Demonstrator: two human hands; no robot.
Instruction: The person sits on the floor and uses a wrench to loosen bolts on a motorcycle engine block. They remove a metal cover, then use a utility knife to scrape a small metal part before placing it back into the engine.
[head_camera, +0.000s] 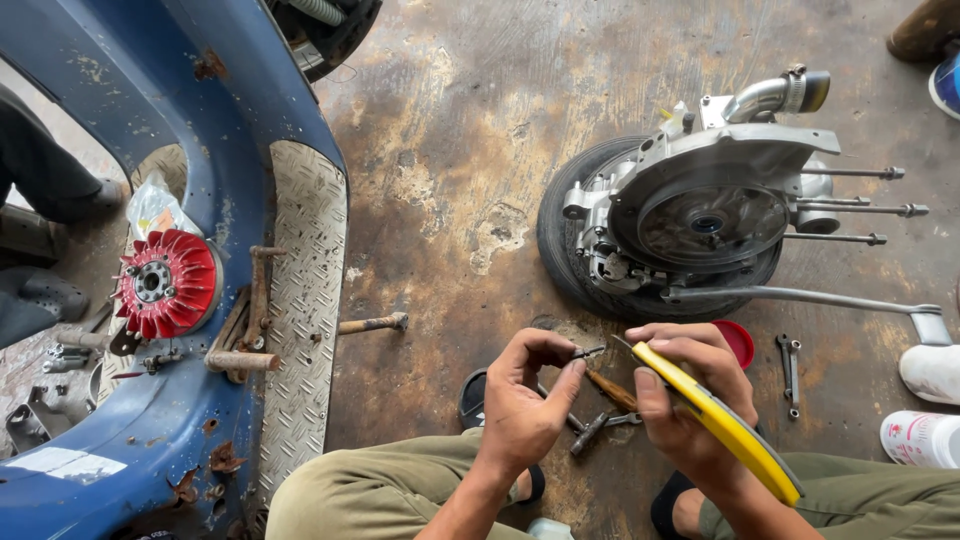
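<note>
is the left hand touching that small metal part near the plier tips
Touching: the head view shows the left hand pinching the small metal part between fingertips.

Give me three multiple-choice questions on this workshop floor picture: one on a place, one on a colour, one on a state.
1. Where does the red finned flywheel lie?
A. on the blue scooter body
B. on the tyre
C. in a hand

2. What colour are the handles of the pliers in the right hand?
A. red
B. yellow
C. black

3. How is the left hand?
A. flat on the floor
B. empty and open
C. pinching a small metal part

A: it rests on the body's footboard.
B: the grips are yellow.
C: thumb and fingers close on the part.
</note>
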